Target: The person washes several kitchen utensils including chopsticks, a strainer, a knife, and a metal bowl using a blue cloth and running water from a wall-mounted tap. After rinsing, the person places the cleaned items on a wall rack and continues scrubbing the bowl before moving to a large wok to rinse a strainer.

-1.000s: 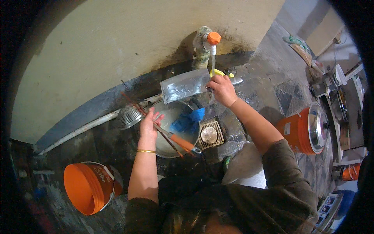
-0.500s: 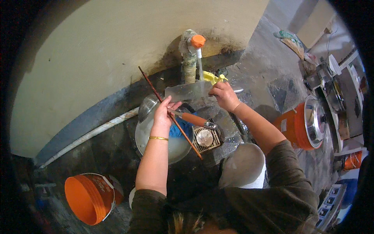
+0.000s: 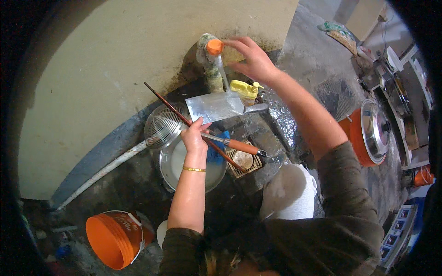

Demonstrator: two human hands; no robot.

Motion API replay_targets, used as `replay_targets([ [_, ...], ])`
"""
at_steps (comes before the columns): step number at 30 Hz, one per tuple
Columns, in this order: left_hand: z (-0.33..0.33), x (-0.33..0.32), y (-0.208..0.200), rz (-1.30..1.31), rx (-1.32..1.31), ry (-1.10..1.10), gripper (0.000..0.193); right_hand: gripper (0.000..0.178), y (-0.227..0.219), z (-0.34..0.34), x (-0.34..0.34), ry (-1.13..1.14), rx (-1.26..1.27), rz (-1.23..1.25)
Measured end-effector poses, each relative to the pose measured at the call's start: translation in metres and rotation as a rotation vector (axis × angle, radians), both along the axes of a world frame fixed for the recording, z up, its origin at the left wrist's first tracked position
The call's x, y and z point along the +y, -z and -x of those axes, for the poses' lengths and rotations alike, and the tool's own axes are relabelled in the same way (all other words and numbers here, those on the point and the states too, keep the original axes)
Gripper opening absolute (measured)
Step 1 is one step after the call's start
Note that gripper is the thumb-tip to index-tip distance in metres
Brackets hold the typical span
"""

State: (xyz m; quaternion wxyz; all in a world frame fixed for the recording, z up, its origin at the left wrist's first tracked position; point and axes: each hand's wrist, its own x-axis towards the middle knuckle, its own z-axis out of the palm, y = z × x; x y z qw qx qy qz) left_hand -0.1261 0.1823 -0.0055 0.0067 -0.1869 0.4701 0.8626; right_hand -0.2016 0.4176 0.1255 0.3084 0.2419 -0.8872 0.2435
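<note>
My left hand (image 3: 195,137) grips several utensils together. Its fingers close on the wide blade of a cleaver (image 3: 209,109), a wire-basket skimmer (image 3: 162,128) with an orange-brown handle, and long reddish-brown chopsticks (image 3: 162,98) whose exact number I cannot make out. The cleaver's metal handle points right. Water from the tap (image 3: 214,47) runs down onto the blade. My right hand (image 3: 251,57) is off the cleaver, fingers stretched out and apart, with the fingertips at the tap's orange knob; whether they touch it I cannot tell. Below my left hand stands a basin (image 3: 162,166) of cloudy water with a blue cloth (image 3: 222,136).
A yellow pump jug (image 3: 244,90) stands behind the cleaver. A floor drain grate (image 3: 254,166) lies right of the basin. Near me are a white container (image 3: 299,202) and an orange bucket (image 3: 110,241). Farther right stands a steel-lidded orange bucket (image 3: 355,147). A white pipe (image 3: 103,174) follows the wall.
My right hand has let go of the cleaver's handle and moved up to the tap knob. The cleaver has tilted so its blade face shows, and the skimmer's basket has swung into fuller view.
</note>
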Motion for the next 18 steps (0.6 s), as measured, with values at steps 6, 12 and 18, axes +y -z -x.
replay_targets([
  [6,-0.018,-0.022,-0.020,0.059,-0.002,-0.039,0.033,0.032,-0.039,0.039,-0.043,0.058,-0.101,-0.372],
  [12,-0.070,-0.097,-0.041,0.223,-0.044,-0.165,0.032,0.026,-0.049,0.039,-0.048,0.150,-0.215,-0.638],
  [18,-0.102,-0.160,-0.064,0.260,-0.007,-0.392,0.026,0.019,-0.055,0.034,-0.064,0.331,-0.165,-0.693],
])
